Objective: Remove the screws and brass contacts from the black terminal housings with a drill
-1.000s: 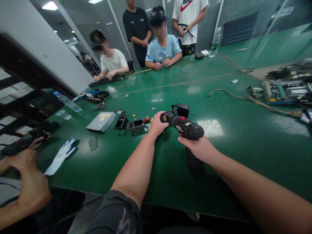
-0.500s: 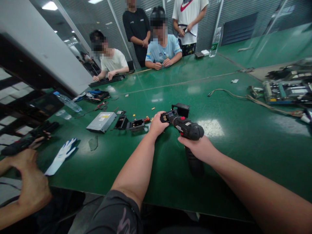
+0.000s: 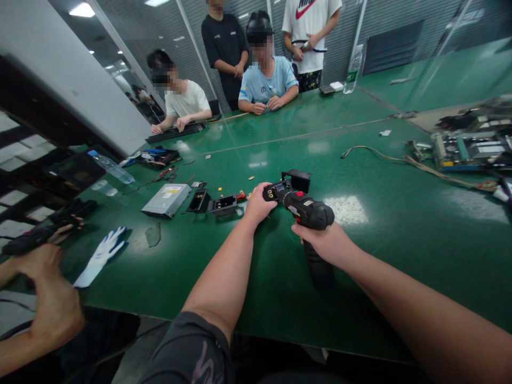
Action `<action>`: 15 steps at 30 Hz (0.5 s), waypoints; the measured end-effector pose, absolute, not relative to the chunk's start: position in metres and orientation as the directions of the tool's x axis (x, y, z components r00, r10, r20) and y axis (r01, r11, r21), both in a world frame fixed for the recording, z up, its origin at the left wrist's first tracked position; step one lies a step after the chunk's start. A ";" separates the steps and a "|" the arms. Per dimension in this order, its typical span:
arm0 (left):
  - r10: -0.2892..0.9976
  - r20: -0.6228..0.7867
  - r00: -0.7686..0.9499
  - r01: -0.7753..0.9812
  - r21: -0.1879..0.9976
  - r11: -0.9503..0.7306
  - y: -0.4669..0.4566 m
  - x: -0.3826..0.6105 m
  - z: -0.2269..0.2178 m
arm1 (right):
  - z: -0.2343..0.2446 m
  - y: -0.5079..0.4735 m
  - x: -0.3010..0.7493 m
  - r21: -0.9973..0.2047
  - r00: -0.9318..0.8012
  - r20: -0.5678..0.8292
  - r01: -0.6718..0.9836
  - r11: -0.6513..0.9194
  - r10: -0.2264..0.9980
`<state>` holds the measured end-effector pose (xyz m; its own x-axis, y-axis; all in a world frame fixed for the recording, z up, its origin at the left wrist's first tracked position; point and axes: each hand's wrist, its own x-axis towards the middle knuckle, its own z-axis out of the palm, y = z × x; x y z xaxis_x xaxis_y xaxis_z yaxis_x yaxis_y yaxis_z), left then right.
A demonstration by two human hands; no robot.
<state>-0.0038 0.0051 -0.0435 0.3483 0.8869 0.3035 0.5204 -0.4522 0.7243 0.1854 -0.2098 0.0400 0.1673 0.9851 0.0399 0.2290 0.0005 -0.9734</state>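
Pointing left, cordless drill (image 3: pixel 309 209), grip (image 3: pixel 319 268) downward

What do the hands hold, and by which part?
The right hand grips a cordless drill at its handle top; the left hand holds a black terminal block at the nose.

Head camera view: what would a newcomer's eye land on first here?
The black cordless drill stands out in the middle, with the left hand at its front end and the right hand just above its grip. Left of it on the green bench lie a silver optical drive and small black housings, and a circuit board sits far right. Across the bench, a person in a blue shirt sits watching.
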 end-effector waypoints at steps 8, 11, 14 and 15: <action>0.882 0.316 0.351 0.505 0.729 -0.462 0.007 -0.003 -0.045 | 0.049 -0.214 0.180 -0.986 0.104 -0.132 0.088 -0.142 0.986; 0.885 0.309 0.348 0.514 0.727 -0.456 0.006 -0.003 -0.044 | 0.051 -0.213 0.180 -0.986 0.105 -0.122 0.097 -0.133 0.987; 0.885 0.306 0.349 0.518 0.725 -0.455 0.005 -0.003 -0.043 | 0.051 -0.213 0.180 -0.985 0.106 -0.124 0.104 -0.135 0.987; 0.887 0.303 0.349 0.521 0.724 -0.453 0.005 -0.004 -0.044 | 0.051 -0.213 0.180 -0.985 0.108 -0.128 0.106 -0.139 0.986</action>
